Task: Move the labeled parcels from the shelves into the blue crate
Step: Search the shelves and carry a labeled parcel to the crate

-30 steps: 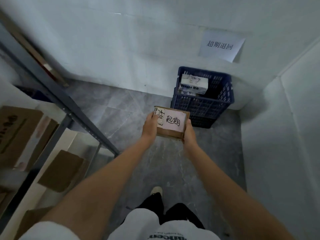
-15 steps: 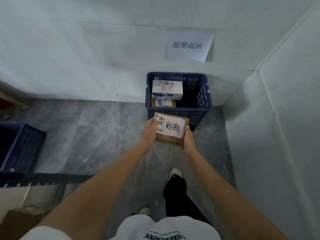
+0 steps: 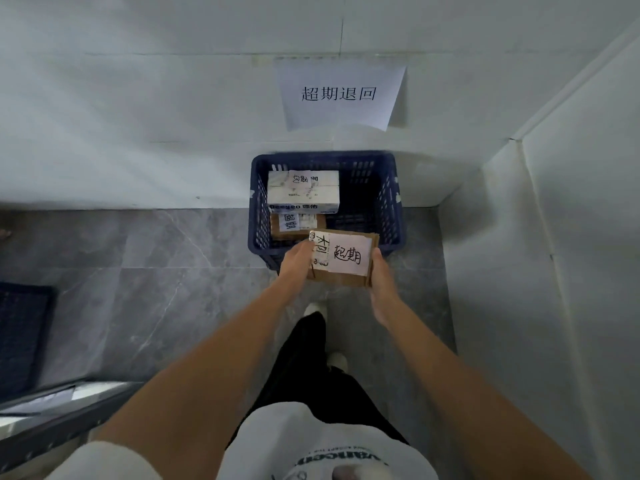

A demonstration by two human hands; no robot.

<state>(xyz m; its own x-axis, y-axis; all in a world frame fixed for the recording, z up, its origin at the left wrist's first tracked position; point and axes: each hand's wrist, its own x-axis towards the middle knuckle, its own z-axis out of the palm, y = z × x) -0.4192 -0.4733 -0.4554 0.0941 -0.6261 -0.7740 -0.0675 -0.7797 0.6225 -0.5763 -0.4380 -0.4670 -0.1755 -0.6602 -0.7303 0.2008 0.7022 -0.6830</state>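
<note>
Against the wall stands one blue crate (image 3: 388,209) beneath one paper sign (image 3: 339,93). Two labelled parcels lie inside: one white box (image 3: 303,192) on top and one brown box (image 3: 298,223) partly beneath it. A third parcel (image 3: 341,258), brown cardboard with a handwritten label, is held just over the crate's near rim. Left hand (image 3: 296,261) grips its left edge, fingers curled; right hand (image 3: 381,271) clasps its right edge.
</note>
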